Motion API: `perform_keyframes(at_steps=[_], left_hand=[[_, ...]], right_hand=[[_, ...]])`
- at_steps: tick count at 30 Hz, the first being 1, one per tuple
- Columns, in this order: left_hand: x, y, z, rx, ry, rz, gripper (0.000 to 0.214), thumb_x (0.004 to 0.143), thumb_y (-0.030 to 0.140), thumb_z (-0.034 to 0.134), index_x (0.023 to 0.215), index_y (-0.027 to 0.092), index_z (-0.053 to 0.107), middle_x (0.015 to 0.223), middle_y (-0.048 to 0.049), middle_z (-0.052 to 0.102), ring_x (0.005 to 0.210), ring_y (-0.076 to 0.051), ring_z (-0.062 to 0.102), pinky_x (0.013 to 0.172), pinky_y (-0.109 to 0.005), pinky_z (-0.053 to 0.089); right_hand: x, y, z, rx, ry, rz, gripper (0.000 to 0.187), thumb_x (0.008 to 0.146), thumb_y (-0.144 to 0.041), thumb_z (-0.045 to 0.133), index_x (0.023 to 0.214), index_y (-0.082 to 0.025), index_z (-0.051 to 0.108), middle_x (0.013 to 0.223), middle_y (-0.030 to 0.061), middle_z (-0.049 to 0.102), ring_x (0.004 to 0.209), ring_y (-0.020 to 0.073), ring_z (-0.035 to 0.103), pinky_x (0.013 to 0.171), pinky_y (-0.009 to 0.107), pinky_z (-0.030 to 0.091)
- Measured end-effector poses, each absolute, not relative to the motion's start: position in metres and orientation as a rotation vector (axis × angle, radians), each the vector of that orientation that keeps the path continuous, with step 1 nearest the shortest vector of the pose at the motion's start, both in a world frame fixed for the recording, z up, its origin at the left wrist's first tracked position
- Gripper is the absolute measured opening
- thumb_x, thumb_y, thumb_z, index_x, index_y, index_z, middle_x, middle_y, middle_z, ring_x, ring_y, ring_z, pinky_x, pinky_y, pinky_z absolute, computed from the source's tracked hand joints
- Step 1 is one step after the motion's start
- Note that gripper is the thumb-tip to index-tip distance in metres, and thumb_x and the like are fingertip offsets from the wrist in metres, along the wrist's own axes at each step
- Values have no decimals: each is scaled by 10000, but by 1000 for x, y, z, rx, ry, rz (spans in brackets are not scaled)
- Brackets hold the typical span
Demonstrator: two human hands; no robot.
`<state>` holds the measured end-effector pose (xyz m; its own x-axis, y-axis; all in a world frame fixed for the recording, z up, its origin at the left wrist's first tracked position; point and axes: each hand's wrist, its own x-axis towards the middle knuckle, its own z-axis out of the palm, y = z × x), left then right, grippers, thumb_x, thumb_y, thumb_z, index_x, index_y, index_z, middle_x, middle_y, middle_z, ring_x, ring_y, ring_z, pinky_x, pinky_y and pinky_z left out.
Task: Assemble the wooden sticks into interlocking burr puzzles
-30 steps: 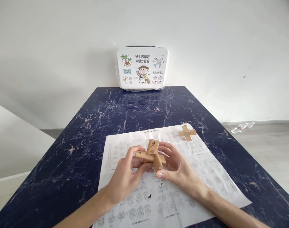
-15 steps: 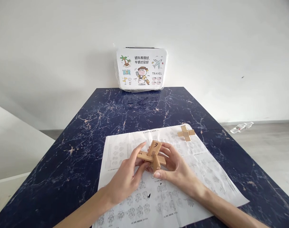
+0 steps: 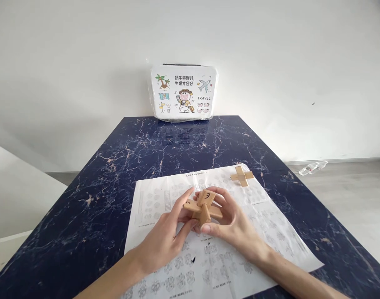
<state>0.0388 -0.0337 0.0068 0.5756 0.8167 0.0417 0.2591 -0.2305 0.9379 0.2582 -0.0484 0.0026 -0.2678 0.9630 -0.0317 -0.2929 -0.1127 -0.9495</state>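
Observation:
Between my two hands is a wooden burr puzzle made of interlocking bars, with black figures inked on some faces. My left hand closes around its left side, near the bar marked 2. My right hand grips the right side, its thumb at the near bar's end and its fingers behind the puzzle. Under both hands lies a white instruction sheet printed with small puzzle drawings. A second wooden burr puzzle, cross-shaped, rests on the sheet's far right corner.
At the back of the dark blue marbled table, a white cartoon-printed case in clear wrap stands against the wall. A clear plastic bottle lies on the floor to the right. A white panel is at the left.
The held puzzle has turned and tilted slightly between my hands, its top bar now leaning further right. Both hands keep their hold. My view has shifted a little.

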Motion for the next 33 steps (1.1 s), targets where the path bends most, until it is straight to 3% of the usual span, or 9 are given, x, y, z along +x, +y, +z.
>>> perform_keyframes(at_steps=[4,12,18,22,26,30,33], left_hand=[[41,-33,9,1740,890,680,748,1133,319,515,1714,402,50,1241,-45,800,1040,-233,784,999,-470,615],[43,-35,9,1725,898,711,701,1129,318,525,1693,357,109,1058,-14,818,977,-226,779,986,-467,604],[41,-33,8,1715,901,695,708,1121,359,543,1691,344,123,1061,-32,819,976,-250,782,952,-477,602],[41,-35,8,1704,911,701,755,1100,368,580,1693,338,113,1014,-28,807,887,-237,774,897,-459,608],[41,-36,11,1700,933,688,785,1094,408,573,1697,343,76,1111,-52,785,857,-221,760,884,-457,611],[40,-36,13,1712,951,655,772,1101,471,540,1698,322,74,1071,-43,781,865,-227,754,864,-450,611],[39,-36,14,1735,949,648,737,1101,472,534,1686,293,123,1034,-38,779,861,-227,752,857,-447,606]], right_hand=[[259,-48,5,-897,-1096,1568,751,723,-374,1005,1305,-329,533,1431,98,656,1264,347,717,1027,528,628],[259,-45,9,-897,-1094,1595,758,719,-394,1007,1298,-312,524,1431,108,651,1230,337,732,1042,535,613],[262,-44,8,-911,-1226,1485,745,747,-452,977,1317,-327,514,1406,103,668,1278,349,696,1111,591,558],[268,-42,10,-929,-1350,1356,762,789,-469,946,1384,-352,485,1463,105,635,1335,354,656,1152,614,521],[287,-42,22,-988,-1469,1180,730,845,-435,914,1422,-358,475,1496,101,604,1372,344,624,1161,591,525],[321,-57,28,-1179,-1649,896,806,829,-434,924,1479,-382,451,1578,95,539,1454,372,543,1210,620,469],[346,-70,24,-1346,-1685,767,846,830,-487,907,1517,-374,427,1567,118,563,1427,406,570,1185,650,480]])
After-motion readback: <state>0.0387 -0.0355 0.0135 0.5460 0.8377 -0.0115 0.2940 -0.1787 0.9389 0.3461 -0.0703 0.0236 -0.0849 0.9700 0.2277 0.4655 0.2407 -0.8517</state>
